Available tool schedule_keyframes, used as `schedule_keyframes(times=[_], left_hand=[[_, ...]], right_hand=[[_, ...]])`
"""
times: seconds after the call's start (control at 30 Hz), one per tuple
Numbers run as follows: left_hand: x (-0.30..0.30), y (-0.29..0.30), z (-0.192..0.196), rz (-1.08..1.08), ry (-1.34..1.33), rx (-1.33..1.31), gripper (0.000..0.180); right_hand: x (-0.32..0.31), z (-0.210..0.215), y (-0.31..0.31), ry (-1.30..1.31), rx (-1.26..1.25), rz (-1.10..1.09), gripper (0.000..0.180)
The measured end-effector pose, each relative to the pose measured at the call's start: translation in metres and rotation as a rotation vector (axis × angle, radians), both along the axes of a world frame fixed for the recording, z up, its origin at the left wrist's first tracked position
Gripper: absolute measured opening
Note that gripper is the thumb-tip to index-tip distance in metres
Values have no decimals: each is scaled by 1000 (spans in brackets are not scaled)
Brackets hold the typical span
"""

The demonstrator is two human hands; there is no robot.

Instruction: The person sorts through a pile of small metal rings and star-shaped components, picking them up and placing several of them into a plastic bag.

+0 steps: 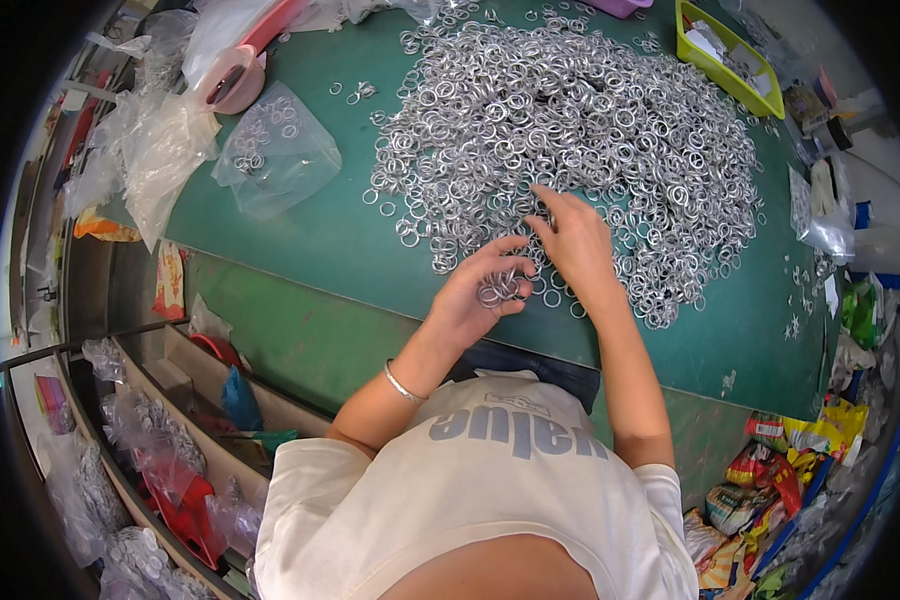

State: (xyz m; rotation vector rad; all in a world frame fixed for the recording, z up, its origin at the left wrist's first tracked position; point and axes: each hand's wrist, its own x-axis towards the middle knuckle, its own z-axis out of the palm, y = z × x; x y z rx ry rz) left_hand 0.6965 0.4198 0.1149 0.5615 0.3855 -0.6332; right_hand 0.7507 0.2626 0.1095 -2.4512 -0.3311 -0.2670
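A wide heap of silvery metal rings (570, 110) covers much of the green table (370, 270). My left hand (475, 290) is cupped palm up over the table's near edge, its fingers curled around several metal rings (500, 288). Just right of it, my right hand (578, 240) reaches over the near side of the heap with thumb and forefinger apart. No ring shows between those fingertips; the other fingers are partly hidden. Left of the heap lies a clear plastic bag (295, 165) with some rings inside.
A yellow-green basket (730, 60) stands at the far right, and a pink cup (235, 82) at the far left beside crumpled plastic bags (165, 145). Compartmented bins (160, 370) sit below on the left. Colourful packets (760, 475) fill the lower right.
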Motion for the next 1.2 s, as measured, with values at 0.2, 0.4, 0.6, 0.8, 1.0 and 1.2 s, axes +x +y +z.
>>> schedule_keyframes(times=[0.2, 0.4, 0.6, 0.8, 1.0, 1.2], left_hand=[[-5, 10, -6, 53, 14, -44, 18], [-5, 0, -1, 18, 122, -90, 33], [-17, -14, -17, -47, 140, -295, 43], [-16, -27, 6, 222, 167, -231, 33], [-14, -10, -4, 338, 160, -394, 22], [38, 109, 26, 934, 32, -305, 15]], right_hand=[[17, -9, -2, 51, 254, 22, 14], [-9, 15, -31, 729, 1616, 90, 20], [-54, 16, 8, -52, 649, 169, 11], [-68, 16, 30, -297, 161, 246, 25], [-70, 24, 33, -340, 282, 176, 33], [-70, 21, 17, -83, 502, 110, 12]])
